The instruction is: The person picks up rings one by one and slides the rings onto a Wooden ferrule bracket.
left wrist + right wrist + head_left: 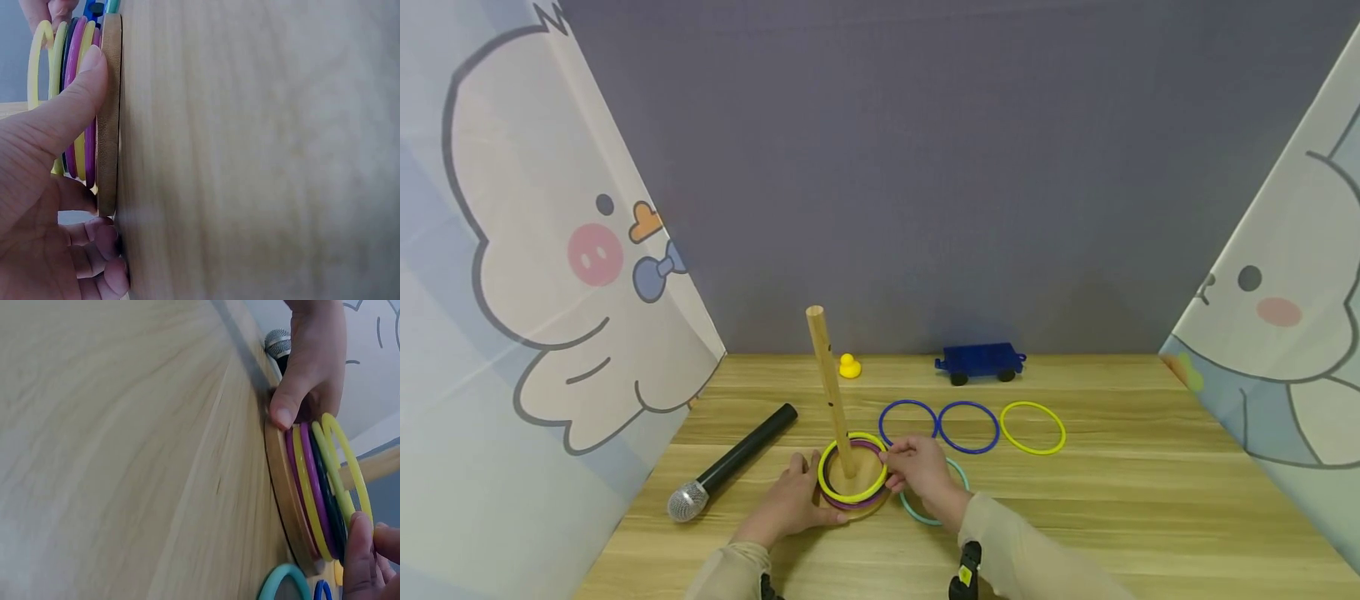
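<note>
My left hand (790, 500) grips the round wooden base (110, 125) of a ring-toss stand, thumb on the near side and fingers on the far side. The stand's wooden pole (830, 383) rises from it, leaning left in the head view. Stacked round the pole are several rings, among them a purple ring (320, 494), a dark ring (331, 506) and a yellow-green ring (338, 487). With thumb and fingertips, my right hand (922, 471) pinches the edge of a yellow ring (358, 475), which encircles the pole and tilts above the stack.
A teal ring (921, 521) lies partly under my right hand. Two blue rings (969, 452) and another yellow ring (1033, 452) form a row behind it. A microphone (737, 458) lies left; a rubber duck (849, 367) and blue toy wagon (980, 361) stand near the back wall.
</note>
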Action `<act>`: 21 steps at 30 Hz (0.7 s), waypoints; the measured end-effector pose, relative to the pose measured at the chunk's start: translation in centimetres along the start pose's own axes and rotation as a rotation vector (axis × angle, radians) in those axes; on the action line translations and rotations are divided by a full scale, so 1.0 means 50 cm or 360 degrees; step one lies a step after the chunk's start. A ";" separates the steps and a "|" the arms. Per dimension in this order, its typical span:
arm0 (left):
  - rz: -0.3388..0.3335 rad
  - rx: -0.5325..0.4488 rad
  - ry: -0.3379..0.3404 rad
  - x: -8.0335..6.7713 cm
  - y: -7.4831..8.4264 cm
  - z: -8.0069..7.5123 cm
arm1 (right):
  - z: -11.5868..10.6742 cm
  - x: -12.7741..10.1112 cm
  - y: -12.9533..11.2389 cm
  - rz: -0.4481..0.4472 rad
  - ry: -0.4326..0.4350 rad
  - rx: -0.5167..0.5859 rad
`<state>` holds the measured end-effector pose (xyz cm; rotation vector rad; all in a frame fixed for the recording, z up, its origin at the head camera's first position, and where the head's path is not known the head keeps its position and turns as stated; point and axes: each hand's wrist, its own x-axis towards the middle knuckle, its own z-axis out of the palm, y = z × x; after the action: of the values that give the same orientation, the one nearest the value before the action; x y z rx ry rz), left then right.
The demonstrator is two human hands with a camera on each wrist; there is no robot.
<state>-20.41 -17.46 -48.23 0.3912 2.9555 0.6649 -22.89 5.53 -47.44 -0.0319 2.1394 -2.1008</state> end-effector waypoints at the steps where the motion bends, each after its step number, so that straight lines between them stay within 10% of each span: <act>1: 0.0000 0.0001 0.0002 0.000 0.000 0.000 | -0.003 0.001 0.001 -0.0003 0.0005 -0.0018; 21: -0.0015 -0.0013 -0.0026 -0.001 0.008 -0.008 | -0.138 -0.016 -0.004 -0.0030 0.0100 -0.0365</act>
<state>-20.34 -17.30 -47.72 0.3798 2.9368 0.6689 -22.93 12.46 -47.09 -0.0111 2.4152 -1.8787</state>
